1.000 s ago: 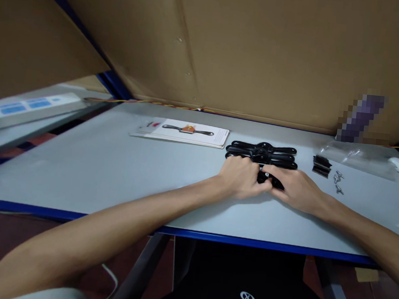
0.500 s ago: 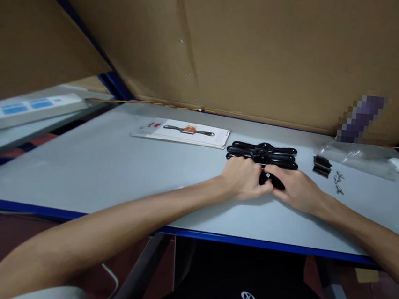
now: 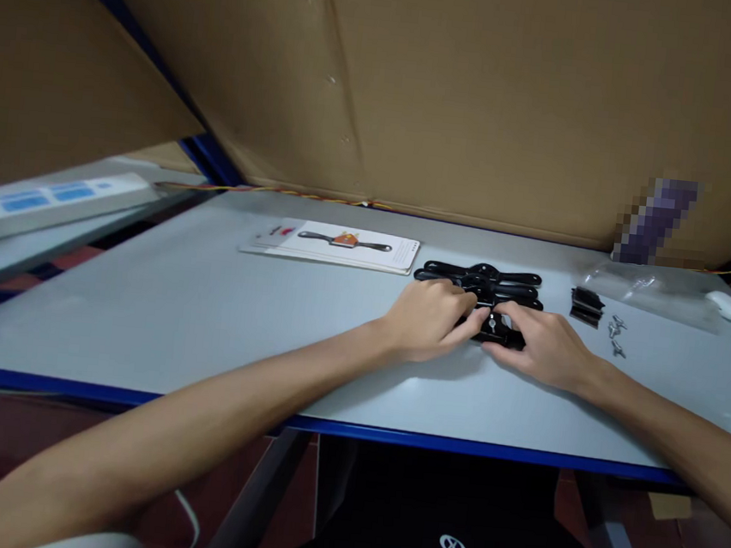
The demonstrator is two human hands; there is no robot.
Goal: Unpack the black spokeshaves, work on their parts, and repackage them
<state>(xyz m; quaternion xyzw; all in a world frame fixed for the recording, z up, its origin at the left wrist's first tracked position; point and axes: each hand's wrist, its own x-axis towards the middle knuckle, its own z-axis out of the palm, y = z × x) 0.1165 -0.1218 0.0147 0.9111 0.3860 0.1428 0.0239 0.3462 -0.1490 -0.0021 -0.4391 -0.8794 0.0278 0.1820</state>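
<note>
My left hand (image 3: 427, 319) and my right hand (image 3: 543, 344) meet over a black two-handled tool body (image 3: 497, 330) lying on the grey table (image 3: 206, 319). Both hands grip it, fingers curled around its middle, where a small silver screw shows. Just behind it lies a stack of similar black tool bodies (image 3: 481, 282). To the right sit small black blades (image 3: 586, 306) and a few silver wing screws (image 3: 614, 332).
A white printed card showing the tool (image 3: 335, 245) lies at the back left. A clear plastic bag (image 3: 654, 293) and a white object (image 3: 724, 305) rest at the back right. Brown cardboard walls (image 3: 486, 96) enclose the table; its blue front edge (image 3: 134, 394) runs near me.
Both hands have shifted slightly on the black tool body; the left hand's fingers have slid a little to the left and the tool's centre with its screw shows more.
</note>
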